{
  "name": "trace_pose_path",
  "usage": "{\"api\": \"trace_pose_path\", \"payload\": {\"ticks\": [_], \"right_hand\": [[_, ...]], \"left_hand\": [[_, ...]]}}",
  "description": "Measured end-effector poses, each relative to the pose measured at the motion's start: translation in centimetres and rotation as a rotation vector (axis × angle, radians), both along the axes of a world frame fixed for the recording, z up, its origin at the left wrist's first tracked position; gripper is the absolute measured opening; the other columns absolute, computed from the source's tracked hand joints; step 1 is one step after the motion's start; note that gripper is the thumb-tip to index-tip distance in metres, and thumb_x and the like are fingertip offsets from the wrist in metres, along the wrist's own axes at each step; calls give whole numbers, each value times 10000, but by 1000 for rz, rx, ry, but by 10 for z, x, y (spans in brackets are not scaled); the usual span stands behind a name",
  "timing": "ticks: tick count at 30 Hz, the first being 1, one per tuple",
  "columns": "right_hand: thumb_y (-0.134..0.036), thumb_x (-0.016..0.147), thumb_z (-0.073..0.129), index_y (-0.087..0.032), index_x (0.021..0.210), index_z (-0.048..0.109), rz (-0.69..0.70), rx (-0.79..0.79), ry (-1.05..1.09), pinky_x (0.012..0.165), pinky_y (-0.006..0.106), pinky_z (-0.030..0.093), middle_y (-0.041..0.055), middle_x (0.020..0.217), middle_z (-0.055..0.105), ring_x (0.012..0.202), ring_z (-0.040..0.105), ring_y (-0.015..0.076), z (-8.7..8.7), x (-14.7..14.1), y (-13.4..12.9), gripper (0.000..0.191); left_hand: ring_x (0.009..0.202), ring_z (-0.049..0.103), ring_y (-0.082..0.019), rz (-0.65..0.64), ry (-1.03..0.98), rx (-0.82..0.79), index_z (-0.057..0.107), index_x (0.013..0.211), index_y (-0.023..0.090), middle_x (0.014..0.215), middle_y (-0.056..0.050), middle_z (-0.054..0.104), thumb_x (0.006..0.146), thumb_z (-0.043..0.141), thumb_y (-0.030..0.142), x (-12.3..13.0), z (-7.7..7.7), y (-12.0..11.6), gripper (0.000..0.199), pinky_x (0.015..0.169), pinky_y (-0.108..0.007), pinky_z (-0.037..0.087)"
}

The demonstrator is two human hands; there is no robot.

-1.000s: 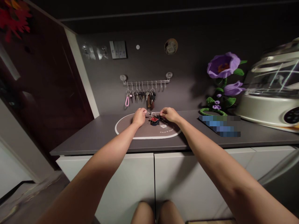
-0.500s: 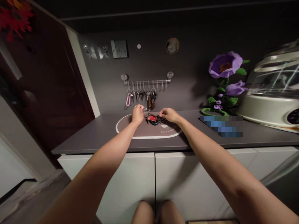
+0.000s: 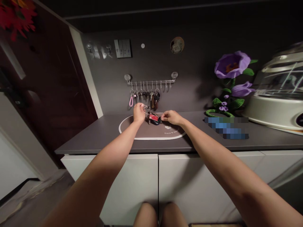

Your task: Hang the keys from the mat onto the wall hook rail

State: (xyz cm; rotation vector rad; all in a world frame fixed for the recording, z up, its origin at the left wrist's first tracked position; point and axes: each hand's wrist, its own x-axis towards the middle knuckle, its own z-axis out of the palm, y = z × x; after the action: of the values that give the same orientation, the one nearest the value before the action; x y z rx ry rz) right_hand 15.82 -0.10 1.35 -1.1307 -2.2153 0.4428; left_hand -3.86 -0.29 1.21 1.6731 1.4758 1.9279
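A bunch of keys [image 3: 153,118] with a red tag and a dark fob is just above or on the brown oval mat [image 3: 142,134]; I cannot tell whether it touches. My left hand [image 3: 139,113] pinches the metal chain at the bunch's upper left. On the other side, my right hand [image 3: 170,117] has its fingertips closed on a dark part of the same bunch. Behind the hands, a clear hook rail [image 3: 151,82] on the wall carries several key sets, among them one with a pink loop [image 3: 131,100].
Purple artificial flowers [image 3: 232,66] stand on the right of the dark counter [image 3: 94,135], beside a blurred blue patch [image 3: 227,128]. A cream appliance [image 3: 276,107] with a clear upper part is at the far right. White cabinet doors [image 3: 132,183] are below.
My left hand has risen slightly with the chain. The keys have drawn closer together, and the dark part at my right fingertips has moved in toward the fob. The view has shifted slightly.
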Motion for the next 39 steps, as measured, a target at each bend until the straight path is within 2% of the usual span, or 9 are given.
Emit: {"api": "trace_pose_path", "payload": {"ticks": [10,16,19,23,28,34,36,39], "right_hand": [[-381,632,629,-169,738,676,21,-74,-84,528,190,342,-14,622,619,536,483,75,1,-3,-7,241],[-467,617,634,-167,753,666,70,-49,-135,563,191,349,-6,666,629,593,510,87,2,-4,-10,331],[-484,602,644,-167,754,662,42,-24,-169,561,195,342,-6,665,628,596,513,94,2,-5,-10,352],[-449,630,636,-168,746,677,6,34,-215,582,204,341,7,681,638,625,525,108,2,-5,-7,307],[-351,703,579,-171,765,697,35,77,-248,585,208,327,10,681,644,616,512,105,1,-2,-3,224],[-327,764,495,-147,686,660,30,132,-234,553,214,294,2,595,590,545,444,91,-1,-1,-1,257],[-299,768,491,-142,662,636,16,152,-188,563,213,301,8,597,584,550,442,91,0,-2,-1,238],[-276,779,474,-135,692,608,-70,138,-9,572,211,322,15,586,576,548,458,94,2,-2,0,212]], "left_hand": [[542,522,-48,-23,-98,45,484,792,143,841,-43,537,846,336,195,-2,3,3,166,494,-186,490],[525,508,-46,-3,-160,119,483,765,145,778,-21,523,843,349,192,-3,8,1,162,486,-180,476],[519,498,-45,24,-176,158,485,758,140,780,-24,510,844,352,199,-4,9,-1,168,482,-181,467],[529,495,-49,45,-171,186,496,761,141,797,-29,507,841,357,196,-5,10,-1,170,495,-190,455],[578,495,-72,70,-128,209,504,765,146,778,-31,510,850,344,206,-7,8,2,191,539,-207,440],[755,517,-130,148,-34,252,514,745,158,799,-53,549,844,365,196,-8,9,-1,182,727,-270,419],[781,511,-143,172,1,252,510,734,164,793,-58,562,844,359,184,-8,10,-4,188,767,-286,401],[790,506,-154,176,27,250,508,727,169,799,-65,575,844,355,183,-6,12,-8,193,786,-297,387]]}}
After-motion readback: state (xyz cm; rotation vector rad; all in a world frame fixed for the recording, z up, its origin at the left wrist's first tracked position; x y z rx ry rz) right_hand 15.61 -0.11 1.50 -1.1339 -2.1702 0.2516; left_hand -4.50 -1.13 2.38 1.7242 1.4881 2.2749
